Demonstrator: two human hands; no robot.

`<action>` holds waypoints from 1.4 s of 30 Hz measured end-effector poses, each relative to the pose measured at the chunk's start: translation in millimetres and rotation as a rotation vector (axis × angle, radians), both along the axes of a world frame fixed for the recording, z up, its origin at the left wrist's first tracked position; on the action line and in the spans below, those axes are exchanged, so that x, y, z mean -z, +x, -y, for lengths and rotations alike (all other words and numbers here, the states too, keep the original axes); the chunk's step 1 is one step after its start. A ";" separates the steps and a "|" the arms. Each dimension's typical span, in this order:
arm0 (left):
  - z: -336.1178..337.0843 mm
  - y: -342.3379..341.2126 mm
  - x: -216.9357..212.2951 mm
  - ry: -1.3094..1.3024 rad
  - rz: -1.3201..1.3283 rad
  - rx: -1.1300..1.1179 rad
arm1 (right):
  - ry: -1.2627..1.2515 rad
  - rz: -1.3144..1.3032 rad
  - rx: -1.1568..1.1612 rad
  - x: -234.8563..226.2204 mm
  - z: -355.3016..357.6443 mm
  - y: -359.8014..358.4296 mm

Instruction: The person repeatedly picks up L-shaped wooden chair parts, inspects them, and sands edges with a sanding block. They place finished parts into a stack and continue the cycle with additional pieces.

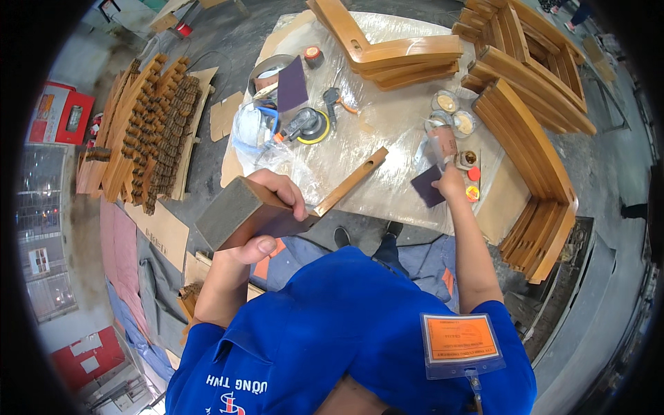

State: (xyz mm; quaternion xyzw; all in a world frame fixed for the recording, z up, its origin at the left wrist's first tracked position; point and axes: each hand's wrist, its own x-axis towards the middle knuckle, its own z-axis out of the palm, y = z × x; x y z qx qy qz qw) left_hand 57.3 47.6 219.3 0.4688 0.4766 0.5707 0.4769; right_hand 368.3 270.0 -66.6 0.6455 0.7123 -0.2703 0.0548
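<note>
My left hand (273,204) is closed round a wooden furniture part (353,181), thumb below and fingers over the top. The part's broad, greyish end (232,211) faces up toward me at the left, and its narrow slotted end reaches over the table edge. At the table's right side, my right hand (452,182) is closed on a dark purple sanding sheet (427,187), thumb lying on it. Just beyond those fingers is a brown printed sheet (444,144), which looks like sandpaper backing; whether the hand grips it too, I cannot tell.
The plastic-covered table (387,131) holds an orbital sander (308,126), another dark sheet (292,84), filler tubs (465,123) and a red-lidded jar (313,57). Stacked wooden parts lie at the back (408,59) and right (529,152). A pallet of wooden pieces (142,124) stands left.
</note>
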 end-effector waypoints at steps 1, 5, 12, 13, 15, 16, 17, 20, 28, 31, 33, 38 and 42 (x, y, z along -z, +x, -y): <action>-0.5 -0.8 0.2 0.005 0.000 0.011 | 0.012 -0.079 0.010 -2.6 -0.9 4.8; -2.1 -3.0 3.0 0.053 0.015 0.037 | -0.154 -0.618 0.081 -24.5 6.3 6.7; -1.6 -3.9 6.7 0.064 0.047 0.076 | 0.224 -0.813 -0.665 -44.3 61.1 -73.9; -3.0 -4.1 7.2 0.079 0.038 0.095 | 0.369 -0.769 -0.679 -41.9 68.5 -90.8; -7.3 -4.3 7.8 0.106 -0.008 0.132 | 0.550 -0.692 -0.824 -36.4 89.4 -124.6; -9.6 -4.1 7.9 0.123 -0.032 0.153 | 0.532 -0.563 -0.873 -32.3 101.7 -139.0; -11.7 -3.2 8.1 0.148 -0.075 0.158 | 0.549 -0.601 -1.021 -28.2 124.6 -154.5; -16.7 -3.1 6.1 0.182 -0.259 0.182 | 0.499 -0.546 -1.147 -23.3 130.0 -159.3; -25.2 -8.0 3.0 0.194 -0.258 0.323 | 0.372 -0.376 -1.018 -37.5 131.4 -164.3; -27.5 -6.5 4.3 0.245 -0.310 0.368 | 0.363 -0.475 -1.033 -36.2 138.7 -173.3; -28.0 -7.3 3.9 0.248 -0.324 0.381 | 0.399 -0.415 -1.066 -32.6 131.4 -166.2; -26.9 -10.6 5.1 0.241 -0.259 0.310 | 0.340 -0.343 -0.855 -27.5 126.7 -155.0; -25.5 -9.7 7.3 0.249 -0.244 0.314 | 0.339 -0.428 -0.998 -25.9 144.6 -177.1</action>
